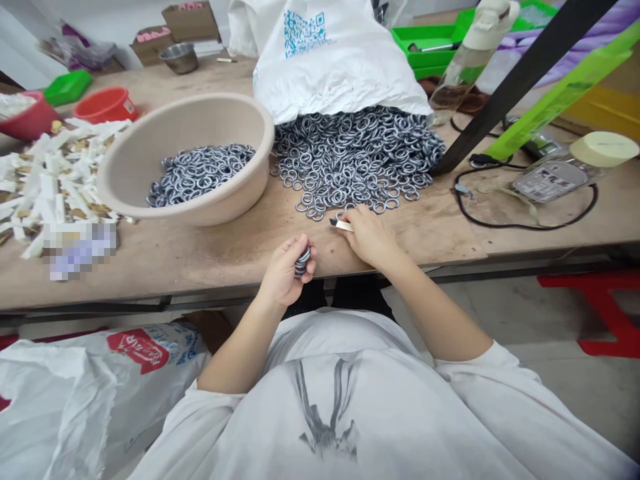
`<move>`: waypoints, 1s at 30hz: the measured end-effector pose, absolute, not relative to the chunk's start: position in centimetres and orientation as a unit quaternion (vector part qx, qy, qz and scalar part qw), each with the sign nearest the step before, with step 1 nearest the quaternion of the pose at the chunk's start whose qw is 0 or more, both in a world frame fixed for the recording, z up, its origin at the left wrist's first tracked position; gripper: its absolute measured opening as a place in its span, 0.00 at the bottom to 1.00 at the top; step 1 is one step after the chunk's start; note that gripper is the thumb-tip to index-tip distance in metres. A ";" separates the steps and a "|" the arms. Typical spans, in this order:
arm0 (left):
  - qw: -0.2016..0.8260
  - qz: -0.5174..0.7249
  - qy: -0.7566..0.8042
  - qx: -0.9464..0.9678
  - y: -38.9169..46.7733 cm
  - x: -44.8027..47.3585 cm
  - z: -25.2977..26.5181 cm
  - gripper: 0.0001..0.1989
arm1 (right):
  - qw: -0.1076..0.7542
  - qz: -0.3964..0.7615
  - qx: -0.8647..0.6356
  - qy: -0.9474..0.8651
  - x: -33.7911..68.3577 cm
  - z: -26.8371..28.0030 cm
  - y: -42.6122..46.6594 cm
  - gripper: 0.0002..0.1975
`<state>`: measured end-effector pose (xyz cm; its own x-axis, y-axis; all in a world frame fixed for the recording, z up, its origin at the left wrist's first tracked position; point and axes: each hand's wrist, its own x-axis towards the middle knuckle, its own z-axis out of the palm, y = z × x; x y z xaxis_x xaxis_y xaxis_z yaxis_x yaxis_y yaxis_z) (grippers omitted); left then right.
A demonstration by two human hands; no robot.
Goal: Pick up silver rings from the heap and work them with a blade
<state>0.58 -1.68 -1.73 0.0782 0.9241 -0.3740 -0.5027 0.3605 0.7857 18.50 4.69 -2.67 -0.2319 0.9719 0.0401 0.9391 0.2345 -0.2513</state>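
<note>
A stack of grey metallic-looking rings (301,263) is gripped in my left hand (283,272), fingers curled round it at the table's front edge. My right hand (373,237) is closed on a small white tool with a dark slanted tip (342,225); its exact kind is unclear. Its fingers reach the near edge of a spread pile of grey rings (350,163), perhaps touching one. That pile spills from the mouth of a white sack (340,80). Left of it stands a beige basin (235,207) with more rings (205,175) lying inside.
White and brown scraps (55,180) cover the table's left side, near a red bowl (106,105). A dark post (520,83) slants up at the right. Beyond it lie a black cable (540,228) and a labelled jar (553,179). A red stool (605,313) stands below.
</note>
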 end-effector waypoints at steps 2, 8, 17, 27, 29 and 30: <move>0.688 0.510 0.443 0.266 -1.5 0.7 -1.6 0.22 | 0.099 0.093 -0.610 -0.781 18.7 -2.9 4.5 0.13; 0.649 0.508 0.450 0.344 -1.5 0.5 -2.0 0.21 | 0.136 0.095 -0.609 -0.776 18.8 -2.7 5.2 0.12; 0.574 0.539 0.469 0.401 -1.6 0.2 -2.9 0.19 | 0.228 0.191 -0.567 -0.768 18.8 -2.5 6.2 0.09; 0.708 0.451 0.398 0.370 -2.5 3.1 -3.2 0.26 | 0.418 0.626 -0.374 -0.542 16.1 -2.3 0.3 0.22; 0.717 0.452 0.400 0.349 -2.7 3.1 -2.8 0.26 | 0.431 0.617 -0.370 -0.545 16.1 -2.4 0.2 0.21; 0.718 0.455 0.403 0.340 -2.8 3.1 -2.6 0.25 | 0.439 0.611 -0.357 -0.554 16.2 -2.4 0.2 0.21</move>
